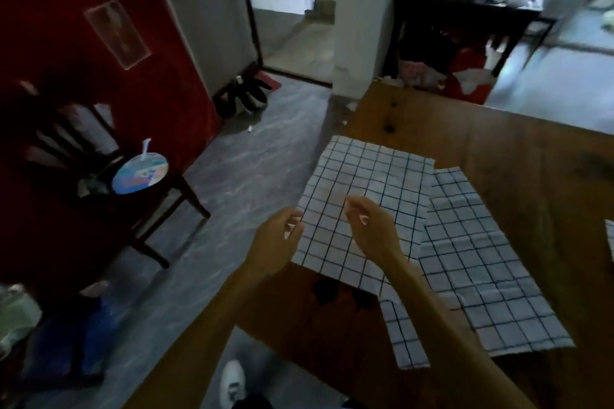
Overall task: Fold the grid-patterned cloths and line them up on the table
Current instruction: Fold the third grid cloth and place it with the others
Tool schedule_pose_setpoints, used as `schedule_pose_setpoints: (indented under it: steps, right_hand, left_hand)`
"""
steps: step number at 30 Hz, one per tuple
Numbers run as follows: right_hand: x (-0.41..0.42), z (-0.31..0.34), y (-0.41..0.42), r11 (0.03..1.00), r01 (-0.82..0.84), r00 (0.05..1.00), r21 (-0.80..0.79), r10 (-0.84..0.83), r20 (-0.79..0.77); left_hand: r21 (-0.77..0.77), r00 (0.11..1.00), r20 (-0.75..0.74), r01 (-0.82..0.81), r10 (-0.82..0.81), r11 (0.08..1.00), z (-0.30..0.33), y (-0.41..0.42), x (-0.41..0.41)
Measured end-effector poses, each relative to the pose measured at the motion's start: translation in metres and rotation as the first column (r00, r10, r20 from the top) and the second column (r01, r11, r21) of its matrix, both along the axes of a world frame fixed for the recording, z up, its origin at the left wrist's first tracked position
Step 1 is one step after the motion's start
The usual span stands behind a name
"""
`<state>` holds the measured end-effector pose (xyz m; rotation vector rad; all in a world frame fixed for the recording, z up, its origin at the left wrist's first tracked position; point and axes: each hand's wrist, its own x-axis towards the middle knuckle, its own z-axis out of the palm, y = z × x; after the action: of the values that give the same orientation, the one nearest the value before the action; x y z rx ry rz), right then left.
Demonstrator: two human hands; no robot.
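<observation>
While two white cloths with dark grid lines [365, 206] [481, 262] lie overlapping and apparently unfolded on the brown wooden table [498, 149], folding has barely begun; the left hand [277, 242] and right hand [370, 226] hover loosely curled, holding nothing. A third cloth [610, 242] is cut off.

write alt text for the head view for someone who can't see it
Two bare hands, the left hand and right hand, hover with loosely curled fingers over a grid-patterned cloth lying at the corner of a wooden table. It overlaps a second grid cloth to its right. A dark wooden chair holding a round fan stands on the grey floor.
</observation>
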<state>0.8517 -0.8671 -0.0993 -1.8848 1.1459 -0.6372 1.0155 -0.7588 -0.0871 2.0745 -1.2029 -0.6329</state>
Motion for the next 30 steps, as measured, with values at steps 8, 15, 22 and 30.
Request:
schedule_pose_setpoints:
  steps: [8, 15, 22, 30]
  right_hand:
    - [0.064, -0.014, 0.021, 0.913, 0.406, 0.909, -0.03, -0.407, -0.093]
    - [0.086, 0.005, 0.068, 0.726, 0.684, 0.711, -0.071, -0.685, -0.161]
    - [0.089, -0.002, 0.05, 0.658, 0.746, 0.631, -0.103, -0.747, -0.208]
    - [0.1, -0.049, -0.002, 0.689, 0.723, 0.662, -0.059, -0.715, -0.224]
  left_hand:
    - [-0.067, 0.904, -0.056, 0.421, -0.425, 0.905, -0.028, -0.056, 0.107]
    - [-0.131, 0.692, -0.034, 0.712, -0.721, 0.69, -0.01, -0.108, 0.131]
    - [-0.057, 0.621, 0.028, 0.784, -0.784, 0.618, -0.032, -0.151, 0.119]
    - [0.099, 0.577, 0.133, 0.801, -0.806, 0.59, -0.068, -0.188, 0.127]
